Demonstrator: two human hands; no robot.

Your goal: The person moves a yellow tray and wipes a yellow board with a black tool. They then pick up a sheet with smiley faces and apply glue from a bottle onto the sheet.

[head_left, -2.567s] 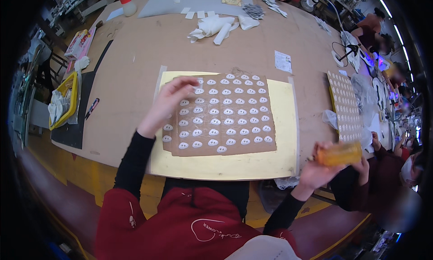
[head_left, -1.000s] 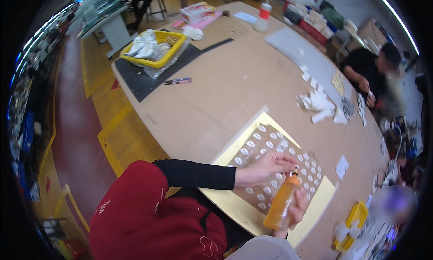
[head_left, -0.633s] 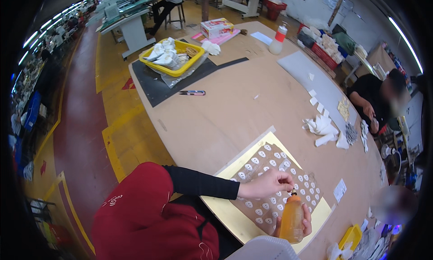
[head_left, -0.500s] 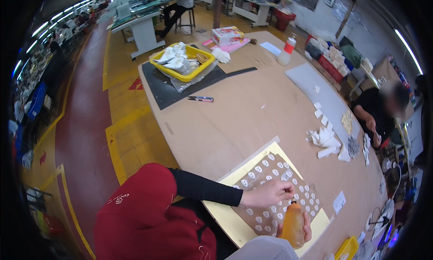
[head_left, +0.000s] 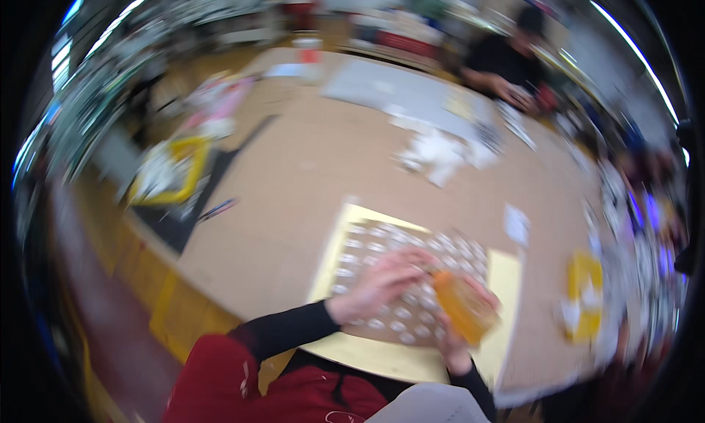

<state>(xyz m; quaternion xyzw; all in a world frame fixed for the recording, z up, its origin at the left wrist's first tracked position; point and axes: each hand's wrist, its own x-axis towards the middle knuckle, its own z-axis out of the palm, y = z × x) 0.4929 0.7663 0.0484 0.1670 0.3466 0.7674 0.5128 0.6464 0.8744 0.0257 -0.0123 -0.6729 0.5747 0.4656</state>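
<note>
My right hand (head_left: 449, 338) is wrapped round a clear squeeze bottle (head_left: 464, 309) of amber liquid, tilted with its narrow nozzle toward my left hand. The fingers of my left hand (head_left: 382, 280) are drawn together at the nozzle; blur hides whether something small is between them. Below both hands lies a brown sheet (head_left: 382, 311) bearing rows of small white oval pieces (head_left: 346, 272) with dark marks. The sheet rests on a pale yellow board (head_left: 367, 355), and my hands and the bottle cover part of it.
White cloth scraps (head_left: 433, 155) lie beyond the board. Thread snips (head_left: 218, 208) and a yellow basket of white pieces (head_left: 192, 181) are at the left. A yellow tray (head_left: 585, 298) and a paper slip (head_left: 516, 225) are at the right. Across the table sits another person (head_left: 507, 67).
The head view has swung right, so the table appears turned and blurred. The bottle is tipped over more, its nozzle now pointing up-left, and more of my right hand shows.
</note>
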